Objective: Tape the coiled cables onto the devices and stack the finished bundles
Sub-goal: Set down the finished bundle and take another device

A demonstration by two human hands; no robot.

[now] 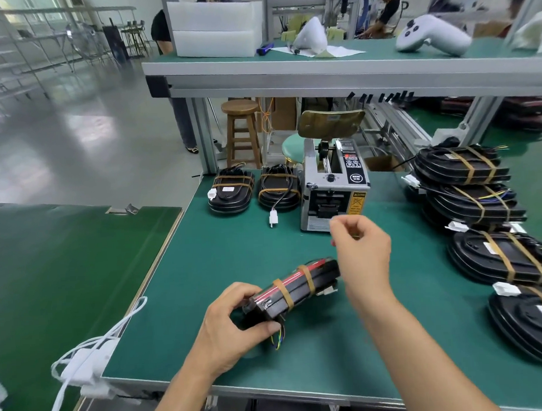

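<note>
My left hand (pixel 234 323) grips the near end of a black device (pixel 300 282), tilted up on its edge on the green mat (pixel 234 255). Two tan tape bands cross the device, and coloured wire ends stick out by my thumb. My right hand (pixel 363 251) is raised just in front of the grey tape dispenser (pixel 333 184), its fingers curled. A small tan bit of tape (pixel 355 233) shows pinched between them. Two taped bundles (pixel 231 191) (pixel 278 186) lie side by side left of the dispenser. More taped bundles (pixel 462 165) are stacked at the right.
Further stacks of bundles (pixel 502 255) run along the right edge toward me. A white cable and adapter (pixel 90 356) hang at the table's left corner. A shelf (pixel 320 68) overhangs the back of the table. A second green table (pixel 65 258) stands to the left.
</note>
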